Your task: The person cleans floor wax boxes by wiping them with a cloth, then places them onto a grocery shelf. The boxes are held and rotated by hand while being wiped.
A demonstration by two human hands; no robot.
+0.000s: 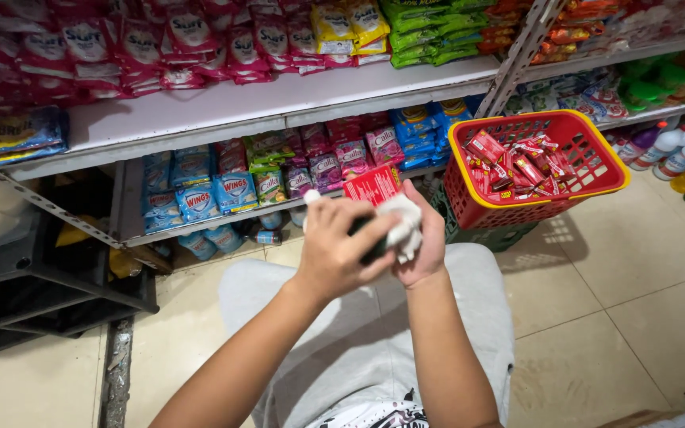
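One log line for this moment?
left hand: on cloth | right hand: holds cloth, red packet | basket: red packets

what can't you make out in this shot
Head view:
- Dark thing between the hands: mostly hidden by the left hand and the white cloth in the right hand.
- Red packet: lower part behind the hands.
- Bottles: cut by the right edge.

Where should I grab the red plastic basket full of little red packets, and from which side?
Probably best by the yellow-edged rim of the red plastic basket, on the near edge facing the person. The basket tilts, its open top leaning toward the person, so that edge is nearest and free. It sits on a green crate, so come from above with fingers over the rim, keeping it level so the small red packets stay in.
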